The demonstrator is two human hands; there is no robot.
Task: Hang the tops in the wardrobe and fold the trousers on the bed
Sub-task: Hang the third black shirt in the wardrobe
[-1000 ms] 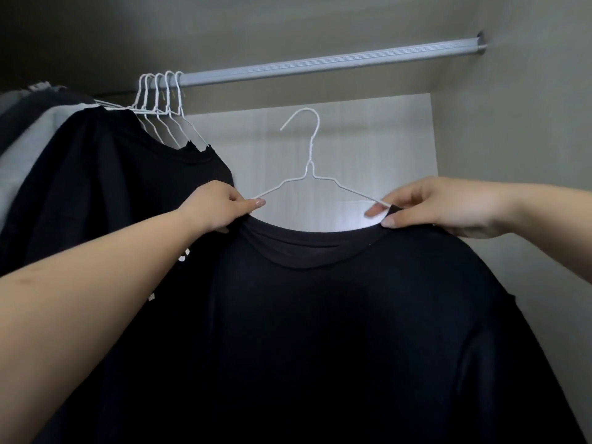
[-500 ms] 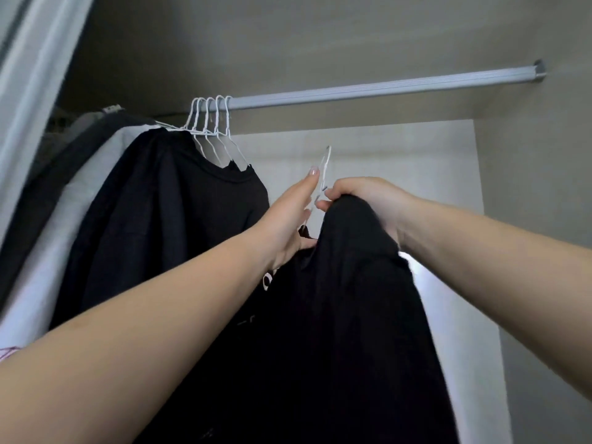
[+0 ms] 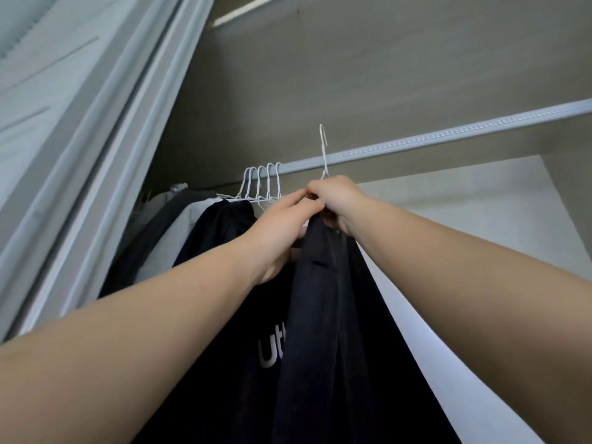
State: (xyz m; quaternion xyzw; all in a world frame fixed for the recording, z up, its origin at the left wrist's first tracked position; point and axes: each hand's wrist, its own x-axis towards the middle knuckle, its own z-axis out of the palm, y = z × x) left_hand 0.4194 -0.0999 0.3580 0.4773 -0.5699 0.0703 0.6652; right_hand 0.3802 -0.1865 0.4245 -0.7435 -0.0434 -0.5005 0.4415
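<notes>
A black top (image 3: 333, 315) hangs edge-on from a white wire hanger (image 3: 323, 149), whose hook stands in front of the silver wardrobe rail (image 3: 448, 139), its tip a little above it. My right hand (image 3: 336, 200) grips the hanger's neck and the top's collar. My left hand (image 3: 282, 232) holds the top's near shoulder just below, fingers meeting my right hand. Whether the hook rests on the rail is unclear.
Several white hangers (image 3: 262, 181) crowd the rail to the left, carrying black, grey and white tops (image 3: 205, 225). A pale sliding door frame (image 3: 96, 139) runs along the left. The rail to the right of the hook is bare, with the wardrobe's back panel (image 3: 480, 203) behind.
The top has been turned from facing me to edge-on and lifted toward the rail. Both hands moved from the shoulders to the hanger's neck, and my view tilted upward.
</notes>
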